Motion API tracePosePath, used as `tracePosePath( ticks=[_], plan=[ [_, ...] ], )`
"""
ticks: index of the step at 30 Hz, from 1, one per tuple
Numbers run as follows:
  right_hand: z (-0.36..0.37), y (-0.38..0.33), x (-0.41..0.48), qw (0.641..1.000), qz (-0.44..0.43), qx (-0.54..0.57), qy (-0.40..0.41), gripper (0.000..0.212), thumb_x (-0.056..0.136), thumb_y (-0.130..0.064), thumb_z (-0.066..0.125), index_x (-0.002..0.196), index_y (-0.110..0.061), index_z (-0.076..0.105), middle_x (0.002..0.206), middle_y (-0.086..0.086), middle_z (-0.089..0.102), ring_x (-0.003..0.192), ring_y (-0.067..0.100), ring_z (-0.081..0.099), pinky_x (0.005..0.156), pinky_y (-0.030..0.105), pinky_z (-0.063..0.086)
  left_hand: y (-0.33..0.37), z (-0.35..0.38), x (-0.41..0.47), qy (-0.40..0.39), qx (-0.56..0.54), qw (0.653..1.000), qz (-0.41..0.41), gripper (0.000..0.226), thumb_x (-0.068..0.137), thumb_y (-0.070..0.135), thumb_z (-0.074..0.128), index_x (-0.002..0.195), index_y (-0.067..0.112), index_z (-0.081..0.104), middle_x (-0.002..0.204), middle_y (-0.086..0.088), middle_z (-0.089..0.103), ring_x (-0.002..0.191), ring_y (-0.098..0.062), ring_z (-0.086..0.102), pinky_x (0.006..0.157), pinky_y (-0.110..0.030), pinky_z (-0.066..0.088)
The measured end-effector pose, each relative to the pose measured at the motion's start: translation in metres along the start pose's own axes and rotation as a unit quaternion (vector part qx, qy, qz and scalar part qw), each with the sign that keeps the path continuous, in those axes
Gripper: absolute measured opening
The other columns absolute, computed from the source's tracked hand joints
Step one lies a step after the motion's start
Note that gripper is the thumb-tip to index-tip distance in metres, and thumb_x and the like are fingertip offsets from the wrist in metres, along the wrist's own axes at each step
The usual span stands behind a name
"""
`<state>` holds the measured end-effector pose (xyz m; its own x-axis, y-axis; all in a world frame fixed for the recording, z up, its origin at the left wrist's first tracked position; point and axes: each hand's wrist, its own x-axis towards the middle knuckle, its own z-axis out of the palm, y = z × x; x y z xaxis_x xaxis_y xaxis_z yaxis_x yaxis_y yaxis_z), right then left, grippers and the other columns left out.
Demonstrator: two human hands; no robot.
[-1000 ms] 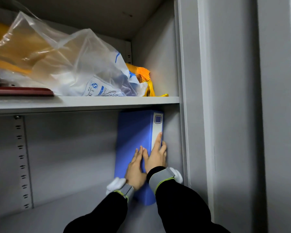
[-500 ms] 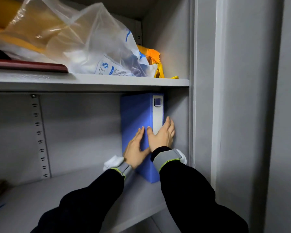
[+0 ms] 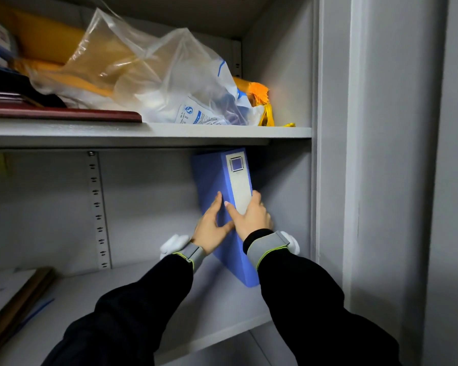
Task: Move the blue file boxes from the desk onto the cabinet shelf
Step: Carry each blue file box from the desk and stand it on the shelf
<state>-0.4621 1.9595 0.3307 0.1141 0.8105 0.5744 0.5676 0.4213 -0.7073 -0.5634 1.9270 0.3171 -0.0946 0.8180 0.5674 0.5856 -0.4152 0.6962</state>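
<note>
your blue file box (image 3: 214,180) stands on the lower cabinet shelf (image 3: 132,299), at its right end near the cabinet's side wall (image 3: 288,196). it is tilted, its top leaning left and sitting just under the upper shelf (image 3: 169,132). the spine with its white label (image 3: 240,188) faces you. your left hand (image 3: 209,229) lies flat against the box's broad left face, fingers straight and pointing up, thumb spread toward the spine. your right hand (image 3: 251,220) grasps the spine: thumb stretched up beside the label, the other fingers curled round the box's right side. both forearms in black sleeves (image 3: 143,313) reach in from the near side, a grey wristband (image 3: 267,247) on each wrist. on the upper shelf a clear plastic bag (image 3: 156,80) lies beside a dark red folder (image 3: 64,114).
</note>
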Motion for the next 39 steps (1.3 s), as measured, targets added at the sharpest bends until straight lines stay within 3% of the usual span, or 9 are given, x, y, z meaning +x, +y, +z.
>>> tracePosePath(
  ticks=[5,12,23,33,36,39],
  plan=[
    [-0.005,0.004,0.006,0.987,0.104,0.117,0.030,0.057,0.079,-0.051,0.057,0.109,-0.004,0.043,0.112,0.024,0.061,0.103,0.041,0.056,0.082,0.041,0.043,0.014,0.004,0.006,-0.044,0.084,0.994,0.062,0.072,0.088,0.016,0.062,0.148,0.013,0.022,0.159,-0.007,0.017,0.148,-0.015,0.013,0.120,-0.029,0.012],
    [-0.002,0.012,0.005,0.967,0.157,0.179,0.085,0.058,0.082,-0.043,0.058,0.110,0.003,0.038,0.112,0.029,0.058,0.103,0.043,0.055,0.081,0.040,0.041,0.000,0.013,0.002,-0.136,0.155,0.978,0.020,0.098,0.079,0.026,0.073,0.151,0.015,0.007,0.161,-0.008,0.005,0.149,-0.015,0.002,0.119,-0.026,0.007],
    [-0.005,0.018,0.021,0.970,0.103,0.204,0.082,0.073,0.080,-0.042,0.062,0.127,0.002,0.028,0.125,0.025,0.052,0.111,0.038,0.052,0.089,0.038,0.041,0.001,0.037,0.015,-0.094,0.154,0.984,0.003,0.095,0.084,0.023,0.068,0.150,0.018,0.002,0.161,-0.005,0.008,0.148,-0.016,0.009,0.119,-0.030,0.014],
    [-0.009,0.013,0.026,0.991,0.033,0.086,0.102,0.089,0.082,-0.033,0.062,0.143,-0.003,0.004,0.150,0.016,0.020,0.136,0.031,0.024,0.104,0.040,0.029,0.003,0.032,0.019,-0.102,0.148,0.984,0.003,0.096,0.081,0.021,0.070,0.151,0.014,0.005,0.161,-0.006,0.010,0.149,-0.015,0.007,0.120,-0.033,0.013],
    [-0.010,0.011,0.025,0.990,0.004,0.068,0.122,0.088,0.082,-0.033,0.061,0.142,-0.001,0.006,0.150,0.017,0.019,0.138,0.030,0.020,0.110,0.037,0.022,0.008,0.028,0.017,-0.099,0.143,0.985,0.011,0.091,0.084,0.021,0.068,0.151,0.010,0.007,0.160,-0.006,0.010,0.148,-0.016,0.009,0.119,-0.031,0.013],
    [-0.012,0.008,0.022,0.989,-0.011,0.057,0.136,0.078,0.082,-0.030,0.061,0.140,-0.002,0.018,0.147,0.016,0.027,0.135,0.030,0.026,0.109,0.039,0.026,0.012,0.023,0.014,-0.075,0.128,0.989,0.017,0.075,0.089,0.021,0.060,0.149,0.009,0.017,0.159,-0.006,0.020,0.147,-0.018,0.019,0.118,-0.032,0.018]
  ],
)
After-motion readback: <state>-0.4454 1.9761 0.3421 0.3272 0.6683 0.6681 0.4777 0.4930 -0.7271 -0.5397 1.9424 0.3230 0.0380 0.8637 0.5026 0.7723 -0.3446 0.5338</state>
